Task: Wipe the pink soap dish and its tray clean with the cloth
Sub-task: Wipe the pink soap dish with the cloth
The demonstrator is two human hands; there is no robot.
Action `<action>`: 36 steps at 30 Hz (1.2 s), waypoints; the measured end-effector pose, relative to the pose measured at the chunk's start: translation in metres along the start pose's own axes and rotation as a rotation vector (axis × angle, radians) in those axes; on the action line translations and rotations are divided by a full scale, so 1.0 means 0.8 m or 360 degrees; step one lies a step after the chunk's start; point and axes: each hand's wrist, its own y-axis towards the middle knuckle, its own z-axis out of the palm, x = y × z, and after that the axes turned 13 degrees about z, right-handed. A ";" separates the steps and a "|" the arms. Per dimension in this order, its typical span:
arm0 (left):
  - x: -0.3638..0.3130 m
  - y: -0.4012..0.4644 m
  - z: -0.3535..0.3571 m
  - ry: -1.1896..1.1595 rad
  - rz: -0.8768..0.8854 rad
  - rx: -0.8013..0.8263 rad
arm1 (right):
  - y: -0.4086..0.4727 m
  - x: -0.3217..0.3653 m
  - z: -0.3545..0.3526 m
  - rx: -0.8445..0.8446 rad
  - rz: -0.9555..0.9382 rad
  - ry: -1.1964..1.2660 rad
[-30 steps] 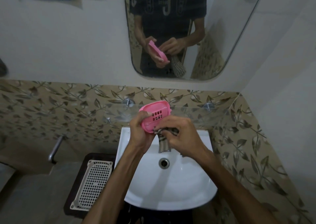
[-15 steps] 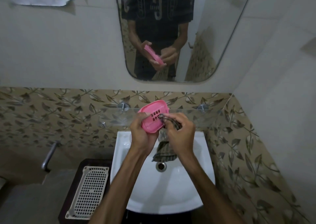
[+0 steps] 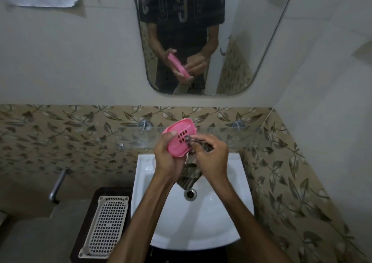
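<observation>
Shifted cloth [image 3: 189, 179] onto dish [image 3: 179, 140] slots above sink [image 3: 221, 212]; right hand [image 3: 211, 155] pinching cloth, just right of dish; left hand [image 3: 168, 156] gripping dish, long axis tilted upward.

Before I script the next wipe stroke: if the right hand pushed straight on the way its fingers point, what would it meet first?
The soap dish: the right hand already presses the cloth against its slotted face.

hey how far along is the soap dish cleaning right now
Done: nothing visibly finished. In hand: left hand holds the pink slotted soap dish piece over the sink; right hand works the striped cloth at its slots. Left: any other piece, not in view.
</observation>
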 end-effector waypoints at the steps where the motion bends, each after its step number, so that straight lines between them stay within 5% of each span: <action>1: 0.002 0.001 -0.002 0.0006 0.0000 -0.0002 | -0.002 0.001 0.000 0.0013 0.0032 0.0023; 5: -0.001 0.005 -0.002 0.0062 -0.0067 0.0074 | -0.028 0.019 0.018 0.0165 -0.0272 0.0028; 9: 0.004 0.005 -0.002 0.0069 -0.0003 -0.0024 | -0.002 0.018 0.014 -0.0043 0.0088 0.0232; 14: 0.003 -0.001 0.000 0.0032 0.0015 0.0022 | -0.017 0.018 0.025 -0.0036 -0.0406 -0.0123; 17: 0.009 -0.003 0.004 0.0034 0.0053 0.0008 | 0.010 0.021 0.019 -0.0126 -0.0058 0.0018; 21: 0.003 0.001 -0.006 0.0006 0.0035 0.0069 | -0.026 0.018 0.037 0.0062 -0.0464 -0.0119; 26: 0.002 -0.004 0.006 0.0080 -0.0029 0.0009 | 0.015 0.011 0.010 -0.0049 0.0083 -0.0023; 30: -0.001 -0.001 0.003 0.0042 -0.0013 0.0051 | -0.030 0.017 0.024 0.0149 -0.0303 -0.0098; 36: 0.000 0.001 -0.005 0.0044 -0.0004 0.0022 | -0.006 0.004 -0.021 0.0385 -0.0316 -0.0318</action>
